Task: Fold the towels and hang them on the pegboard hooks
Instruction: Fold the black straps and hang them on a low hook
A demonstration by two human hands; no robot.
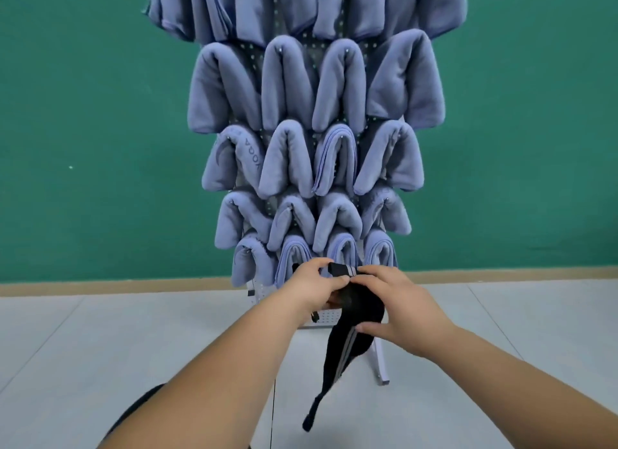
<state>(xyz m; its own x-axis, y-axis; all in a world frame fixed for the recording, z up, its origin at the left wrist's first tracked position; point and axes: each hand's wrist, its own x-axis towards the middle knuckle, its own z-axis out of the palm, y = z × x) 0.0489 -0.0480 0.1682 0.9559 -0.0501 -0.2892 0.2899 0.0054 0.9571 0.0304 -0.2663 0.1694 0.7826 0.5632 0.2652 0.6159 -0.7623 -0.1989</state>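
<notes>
Here the black striped cloth is held at 6 o'clock from the frame's centre, in front of the bare foot of the pegboard. Its long axis runs nearly upright: the grey-striped upper end sits at 12 o'clock and the narrow tail hangs free toward 7 o'clock, above the pale floor. The left hand, at 9 o'clock of the cloth, has its fingers curled round the upper end. The right hand, at 3 o'clock, grips the bunched middle, fingers over the top and thumb pressed on the striped edge. Blue towels hang folded in rows at 12 o'clock, against a green wall.
</notes>
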